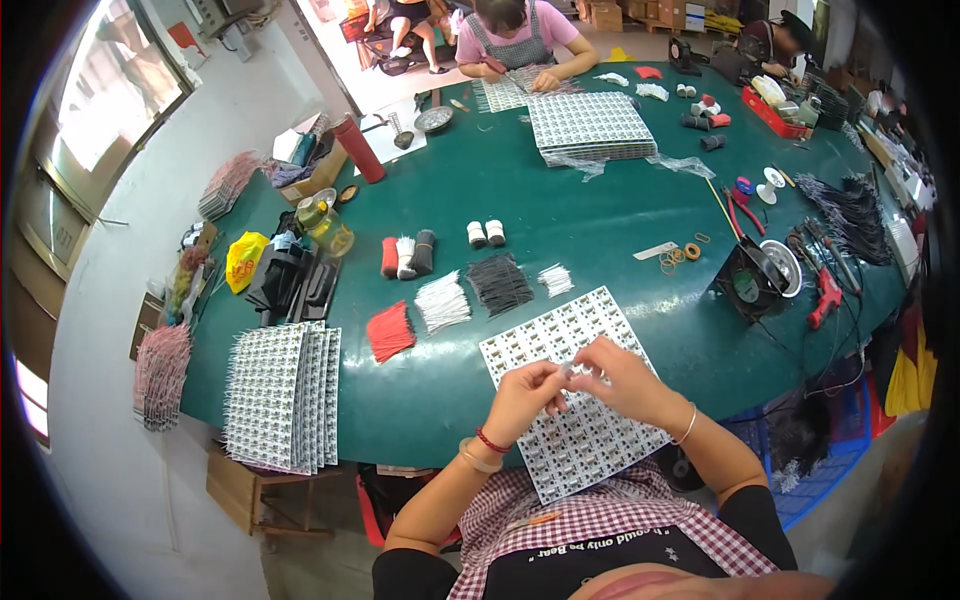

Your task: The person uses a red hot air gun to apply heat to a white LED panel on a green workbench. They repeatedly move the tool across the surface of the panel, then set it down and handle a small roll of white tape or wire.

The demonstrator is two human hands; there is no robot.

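A white panel of small circuit boards lies in front of me, its near end over the table edge. Over its middle, my left hand is closed in a pinch, fingertips almost meeting those of my right hand, which is pinched too. Something small and pale seems to be between the fingertips, too small to name. Just beyond the panel lie bunches of cut wires: red, white, black and a smaller white bunch.
Stacked board panels stand at the left edge of the green table. On the right are a black fan, a red glue gun and pliers. Across the table a person works beside more panels.
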